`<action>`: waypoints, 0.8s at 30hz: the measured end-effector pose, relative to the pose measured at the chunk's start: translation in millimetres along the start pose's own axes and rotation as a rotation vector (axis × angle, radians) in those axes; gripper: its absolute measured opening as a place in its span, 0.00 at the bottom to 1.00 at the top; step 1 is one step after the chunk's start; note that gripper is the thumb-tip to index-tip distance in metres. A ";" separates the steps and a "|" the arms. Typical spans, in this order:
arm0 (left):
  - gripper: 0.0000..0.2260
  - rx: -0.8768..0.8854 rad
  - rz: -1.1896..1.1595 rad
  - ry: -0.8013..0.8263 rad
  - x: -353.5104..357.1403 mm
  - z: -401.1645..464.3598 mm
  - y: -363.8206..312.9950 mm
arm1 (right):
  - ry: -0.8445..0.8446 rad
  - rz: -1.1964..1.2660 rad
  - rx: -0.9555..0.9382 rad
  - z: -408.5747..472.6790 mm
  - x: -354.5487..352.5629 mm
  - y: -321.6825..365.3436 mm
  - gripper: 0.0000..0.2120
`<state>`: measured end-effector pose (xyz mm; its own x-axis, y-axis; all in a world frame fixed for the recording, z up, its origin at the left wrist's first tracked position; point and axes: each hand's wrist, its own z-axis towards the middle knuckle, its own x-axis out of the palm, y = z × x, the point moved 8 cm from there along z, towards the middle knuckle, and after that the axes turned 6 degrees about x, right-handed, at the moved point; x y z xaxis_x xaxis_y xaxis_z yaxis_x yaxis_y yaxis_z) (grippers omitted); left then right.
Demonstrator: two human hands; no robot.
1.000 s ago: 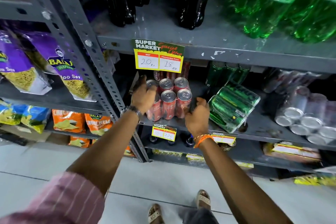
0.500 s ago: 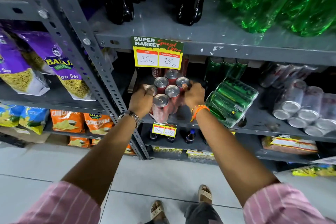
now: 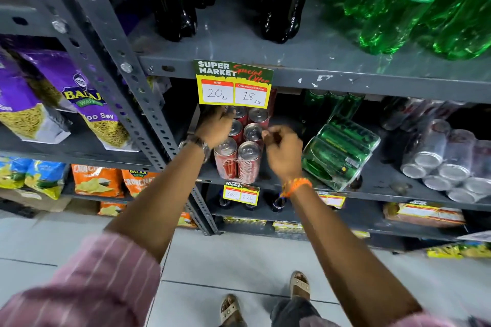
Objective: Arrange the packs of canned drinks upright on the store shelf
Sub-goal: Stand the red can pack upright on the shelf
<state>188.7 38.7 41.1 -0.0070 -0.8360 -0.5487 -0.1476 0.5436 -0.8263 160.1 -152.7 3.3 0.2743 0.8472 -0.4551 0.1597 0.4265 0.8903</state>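
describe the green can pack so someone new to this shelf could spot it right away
Find the grey metal shelf under the yellow price tag marked 20 and 18. Right of the upright red can pack, which the left hand touches, lies the green can pack. It is the only green pack in clear wrap and it is tipped on its side, whereas the pack to its right is silver.

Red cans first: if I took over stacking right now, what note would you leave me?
Left hand: resting on the far left top of the red can pack, steadying it.
Right hand: loosely curled beside the pack's right side, holding nothing.
Done: the red can pack stands upright on the middle shelf.
Left: the green can pack lies tilted on its side, and the silver can packs lie toppled to the right. Stand both upright.
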 end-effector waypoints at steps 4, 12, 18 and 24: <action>0.19 0.020 0.060 0.263 29.7 26.6 -19.3 | 0.099 -0.085 -0.120 -52.0 29.4 -2.7 0.19; 0.20 0.092 0.126 0.190 16.3 31.3 -9.9 | 0.150 -0.032 -0.114 -42.2 10.3 -1.8 0.24; 0.25 0.001 0.079 -0.086 -8.7 -4.2 33.1 | 0.227 -0.166 -0.239 12.6 3.2 -3.8 0.28; 0.20 0.091 0.063 -0.267 -11.7 -57.5 42.6 | 0.535 -0.062 -0.179 42.7 26.6 -0.2 0.28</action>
<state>125.6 67.3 19.7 0.2487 -0.7576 -0.6035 -0.0653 0.6085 -0.7909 207.8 -143.8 -9.8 -0.2571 0.8413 -0.4756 -0.0160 0.4884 0.8725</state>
